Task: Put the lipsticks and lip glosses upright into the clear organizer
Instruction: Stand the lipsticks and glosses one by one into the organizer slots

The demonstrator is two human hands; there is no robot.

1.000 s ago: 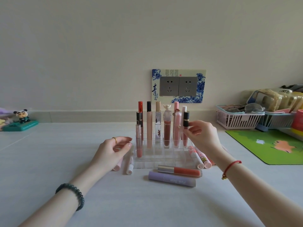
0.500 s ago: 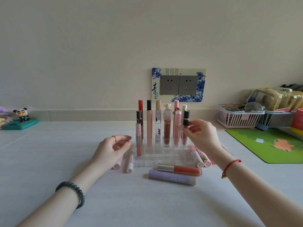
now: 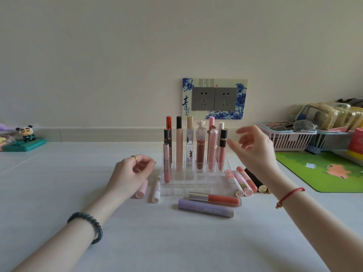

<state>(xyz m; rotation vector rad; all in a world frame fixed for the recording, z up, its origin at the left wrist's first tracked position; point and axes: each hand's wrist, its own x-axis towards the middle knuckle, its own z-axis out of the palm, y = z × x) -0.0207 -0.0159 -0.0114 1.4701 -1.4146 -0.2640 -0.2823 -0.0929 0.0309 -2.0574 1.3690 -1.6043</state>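
The clear organizer (image 3: 196, 181) sits at the centre of the pale bench (image 3: 59, 183), a see-through grid of small cells. Tubes stand upright in its back rows: a red-capped one (image 3: 168, 122), a black-capped pink one (image 3: 179, 146), a beige-capped clear one (image 3: 190, 142), a dark brown gloss (image 3: 200, 154) with a white figure on top, two pink tubes, and at the 3 o'clock end a black-and-gold-capped gloss (image 3: 222, 152). A silver-capped tube (image 3: 166, 163) stands alone at the 9 o'clock front corner.

At 6 o'clock of the organizer lie a coral gloss (image 3: 215, 198) and, nearer the camera, a lilac tube (image 3: 205, 210). A cluster of pink tubes (image 3: 242, 182) lies at 4 o'clock; two more pale tubes (image 3: 156, 190) lie at 8 o'clock.

The right hand (image 3: 253, 152) hovers at 3 o'clock of the black-and-gold-capped gloss, its grip spread and empty, fingers apart from the tube. The left hand (image 3: 129, 173) rests at 9 o'clock of the organizer, fingers curled loosely with nothing pinched.

A blue-and-white socket plate (image 3: 215, 98) hangs on the cream wall at 12 o'clock. Baskets (image 3: 284, 138) and a green mat (image 3: 322, 171) sit toward 2 o'clock, a panda figure (image 3: 26, 132) toward 10 o'clock.
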